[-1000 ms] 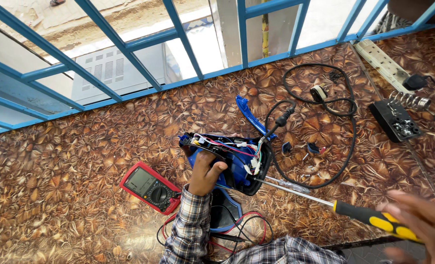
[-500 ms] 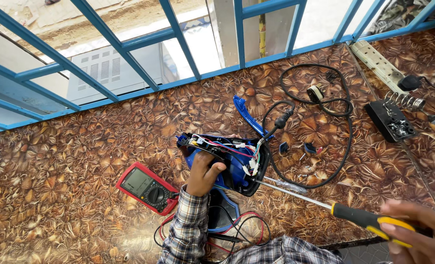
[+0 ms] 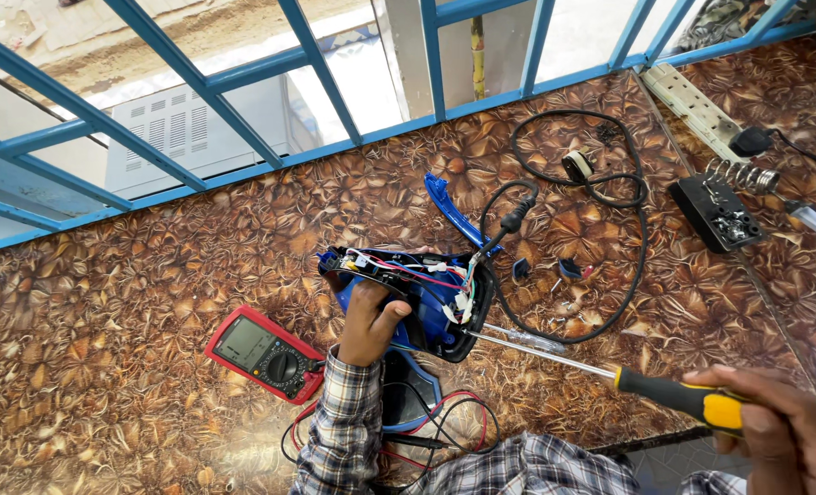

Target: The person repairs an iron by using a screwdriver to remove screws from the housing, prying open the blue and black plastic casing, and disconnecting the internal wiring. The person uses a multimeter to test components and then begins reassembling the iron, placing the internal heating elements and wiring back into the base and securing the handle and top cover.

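The left hand [image 3: 366,321] is closed around the opened blue appliance housing [image 3: 408,298], which is steadied on the patterned counter [image 3: 105,403]. The right hand [image 3: 779,422] is wrapped around the yellow-and-black handle of a long screwdriver [image 3: 609,371]. Compared with a second ago, the right hand is seen drawn further in and more firmly set on the handle, and the shaft tip is now brought against the housing's right edge; the left hand's grip is unchanged. It is judged that work on the housing's interior is under way.

Counted: one housing, with exposed coloured wires; one screwdriver; one red multimeter [image 3: 261,353] just left of the left hand; one loose blue strip [image 3: 449,209] beyond the housing; one coiled black cord [image 3: 600,183]; one power strip [image 3: 696,105] and one black stand [image 3: 719,211] beyond the right hand.
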